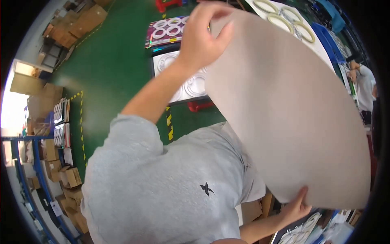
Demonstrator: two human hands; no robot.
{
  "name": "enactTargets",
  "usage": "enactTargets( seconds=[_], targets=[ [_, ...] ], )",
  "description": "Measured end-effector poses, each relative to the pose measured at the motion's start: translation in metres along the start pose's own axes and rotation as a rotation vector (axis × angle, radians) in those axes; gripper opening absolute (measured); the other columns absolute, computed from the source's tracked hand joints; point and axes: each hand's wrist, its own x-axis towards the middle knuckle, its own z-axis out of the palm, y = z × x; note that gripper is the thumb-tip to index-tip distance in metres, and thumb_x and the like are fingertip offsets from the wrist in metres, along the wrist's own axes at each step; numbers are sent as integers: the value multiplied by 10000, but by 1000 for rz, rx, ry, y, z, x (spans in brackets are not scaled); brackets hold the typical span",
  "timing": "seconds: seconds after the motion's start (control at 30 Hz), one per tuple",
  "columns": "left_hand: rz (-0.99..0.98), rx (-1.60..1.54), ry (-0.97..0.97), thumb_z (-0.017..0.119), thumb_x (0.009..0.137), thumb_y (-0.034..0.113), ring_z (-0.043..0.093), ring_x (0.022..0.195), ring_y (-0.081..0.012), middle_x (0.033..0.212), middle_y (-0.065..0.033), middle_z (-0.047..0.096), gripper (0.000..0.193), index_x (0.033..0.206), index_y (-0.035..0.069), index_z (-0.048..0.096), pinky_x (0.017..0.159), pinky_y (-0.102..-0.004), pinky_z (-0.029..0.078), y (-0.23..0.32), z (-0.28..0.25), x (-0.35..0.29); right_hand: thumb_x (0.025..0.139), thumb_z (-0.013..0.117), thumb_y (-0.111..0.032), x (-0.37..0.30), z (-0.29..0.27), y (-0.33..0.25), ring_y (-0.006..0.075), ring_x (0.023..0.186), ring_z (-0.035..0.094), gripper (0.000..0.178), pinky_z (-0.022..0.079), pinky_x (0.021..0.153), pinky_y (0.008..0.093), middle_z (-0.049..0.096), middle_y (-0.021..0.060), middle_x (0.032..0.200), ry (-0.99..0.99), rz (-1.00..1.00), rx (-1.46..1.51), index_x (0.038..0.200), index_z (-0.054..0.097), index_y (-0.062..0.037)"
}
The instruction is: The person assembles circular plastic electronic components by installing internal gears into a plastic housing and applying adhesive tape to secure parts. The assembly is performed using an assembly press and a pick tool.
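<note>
A large, plain greyish-beige sheet, like thin cardboard, is held tilted across the right half of the view. My left hand grips its far left corner, with the thumb on the near face and the fingers hooked over the edge, partly hidden. Down at the lower right, my right hand pinches the near edge, one digit lying on the face and the others behind it. Just beyond my left forearm lies a black-edged tray of white ring-shaped parts, partly covered by the sheet.
A printed purple panel with white rings lies past the tray. Cream rings rest on a white table at the far right, near a blue bin. Another person works at right. Cardboard boxes and blue shelving stand left.
</note>
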Motion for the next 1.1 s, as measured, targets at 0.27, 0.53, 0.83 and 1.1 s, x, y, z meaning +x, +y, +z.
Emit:
enactTargets(
  seconds=[0.27,0.53,0.83,1.1],
  targets=[
    [-1092,-533,-571,692,910,534,540,1271,-303,1375,-231,554,854,1431,-88,426,1074,-389,426,-16,44,-170,939,716,-193,-16,-102,-11,292,997,647,451,566,821,431,669,187,1215,330,66,-378,1305,602,44],
    [-1107,-1260,-1120,736,941,208,636,1084,-120,1176,-49,708,378,1242,-1,645,985,-301,486,22,58,-146,949,696,-164,-64,-247,-12,277,1027,633,434,535,870,402,633,164,1298,473,385,-966,1334,582,1],
    [-755,-1510,-1682,745,933,179,645,1005,-116,1112,-61,726,342,1179,-49,681,903,-287,522,75,117,-154,923,681,-424,-230,-344,56,267,1102,631,702,495,960,351,647,204,1283,517,253,-580,1471,430,-65],
    [-230,-1656,-2259,621,991,143,639,945,-124,1032,-45,718,300,1238,-26,630,863,-298,519,190,148,-183,1035,544,-279,-451,-232,51,259,1195,580,464,452,1057,386,599,177,1355,869,540,205,1385,496,21]
  ],
)
